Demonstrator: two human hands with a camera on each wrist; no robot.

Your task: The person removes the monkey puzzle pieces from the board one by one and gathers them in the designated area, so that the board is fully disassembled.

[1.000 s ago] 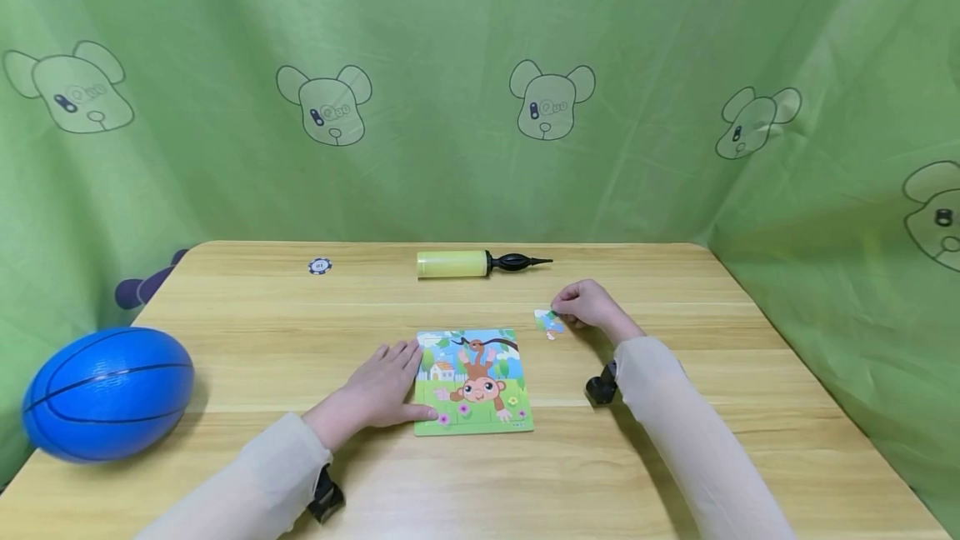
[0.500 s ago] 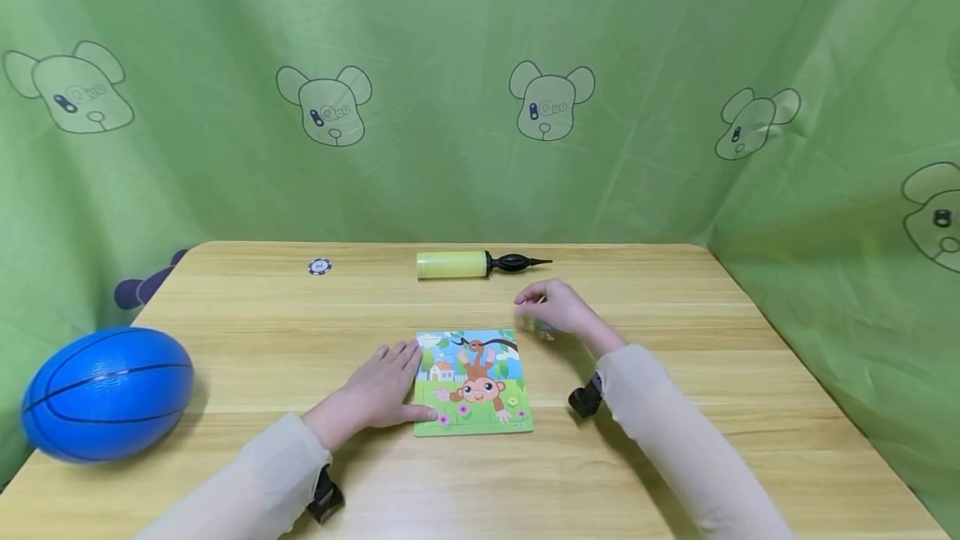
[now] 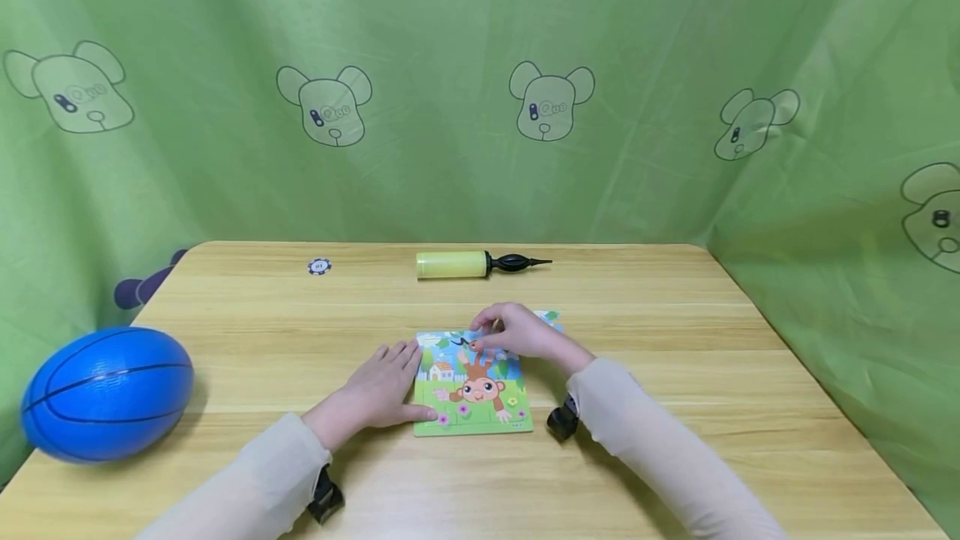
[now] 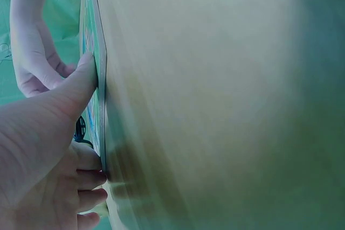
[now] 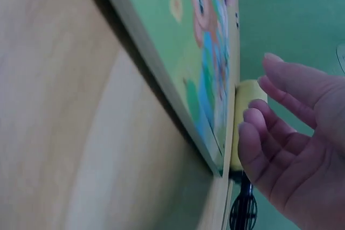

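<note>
A monkey picture puzzle [image 3: 472,394] lies flat in the middle of the wooden table [image 3: 675,407]. My left hand [image 3: 375,394] rests flat on the table, its fingertips against the puzzle's left edge; the left wrist view shows the thumb [image 4: 81,79] pressed to that edge [image 4: 101,95]. My right hand [image 3: 513,333] hovers over the puzzle's top part, fingers bent down toward the picture. In the right wrist view its fingers [image 5: 280,133] are loosely curved and hold nothing beside the board [image 5: 183,52]. One loose puzzle piece [image 3: 551,317] lies on the table just behind that hand.
A yellow hand pump [image 3: 453,264] with a black nozzle lies at the back of the table, with a small poker chip [image 3: 319,266] to its left. A blue ball [image 3: 105,392] sits at the table's left edge. Green printed cloth [image 3: 480,65] hangs all around.
My right hand let go of the loose piece at the right and moved left to the puzzle's top edge. The left hand and the puzzle stayed still.
</note>
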